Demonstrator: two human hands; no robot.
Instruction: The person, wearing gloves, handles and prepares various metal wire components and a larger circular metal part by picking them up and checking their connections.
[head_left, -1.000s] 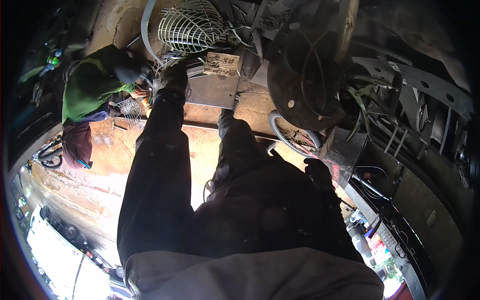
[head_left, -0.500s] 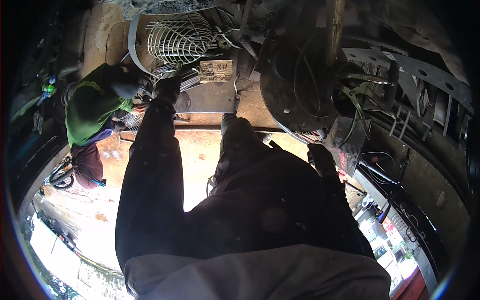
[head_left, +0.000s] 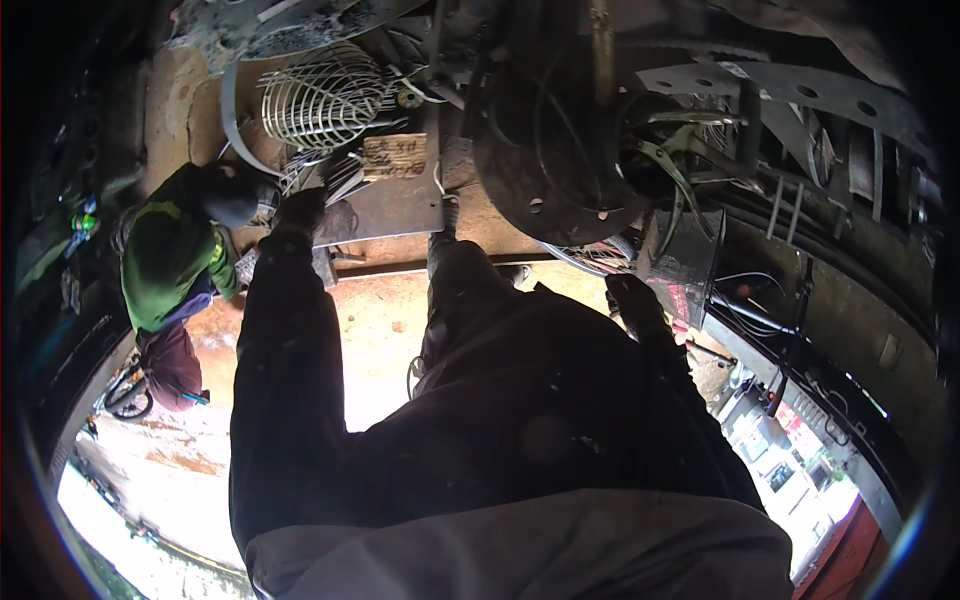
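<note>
Dark, shadowed limbs in black clothing fill the middle of the view. What appears to be my left hand (head_left: 300,210) reaches forward to the left edge of a flat grey metal sheet (head_left: 385,215); its fingers merge into shadow. To the right, what looks like my right hand (head_left: 630,295) is beside the black perforated box (head_left: 690,250), also too dark to show its grip. On the sheet lies a piece of brown cardboard (head_left: 394,157) with handwriting. A cable with a coiled part (head_left: 449,212) runs by the sheet's right edge.
A co-worker in a green top (head_left: 170,260) crouches at the left. Ahead are a round wire cage (head_left: 325,95), a large dark metal disc (head_left: 545,180) and locking pliers (head_left: 675,175). A perforated metal strip (head_left: 800,90) curves at the right. A bicycle wheel (head_left: 128,392) stands behind the co-worker.
The view has shifted, so the bench things sit further left. The co-worker's hand has come down from near the wire grid. My own hands look much the same.
</note>
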